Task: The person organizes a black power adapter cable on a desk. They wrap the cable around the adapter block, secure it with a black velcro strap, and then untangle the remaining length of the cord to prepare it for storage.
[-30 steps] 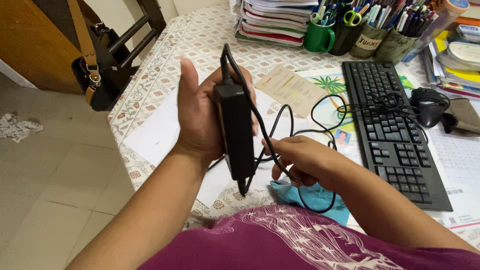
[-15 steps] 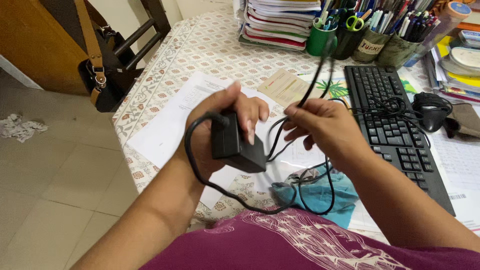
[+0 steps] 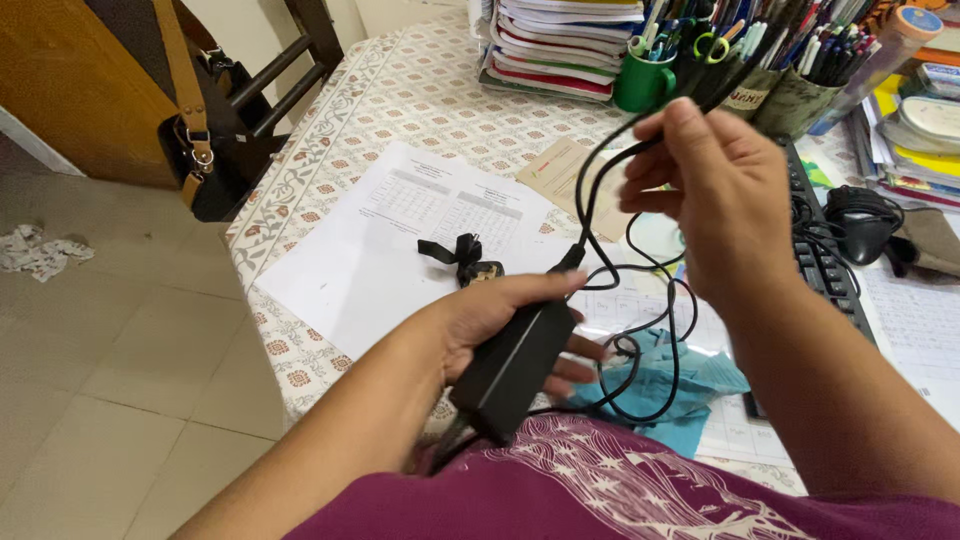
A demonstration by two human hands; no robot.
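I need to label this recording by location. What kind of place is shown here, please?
Probably a home study desk. A patterned tablecloth covers the table, with stacked notebooks, cups of pens and a keyboard. The left hand holds a black power adapter; the right hand lifts its cable.

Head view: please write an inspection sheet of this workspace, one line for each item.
Surface: table under a patterned cloth, with white printed sheets on it.
Job's things: black power adapter lying in the left hand; its black cord lifted by the right hand.
Clutter: stack of books, green mug and pen holders, keyboard, mouse, blue cloth.
Hands: left closed around the adapter, right pinching the cord.
Cables: cord loops hang over the blue cloth; a small black strap lies on the sheets.
Surroundings: wooden chair, black bag, tiled floor with crumpled paper.
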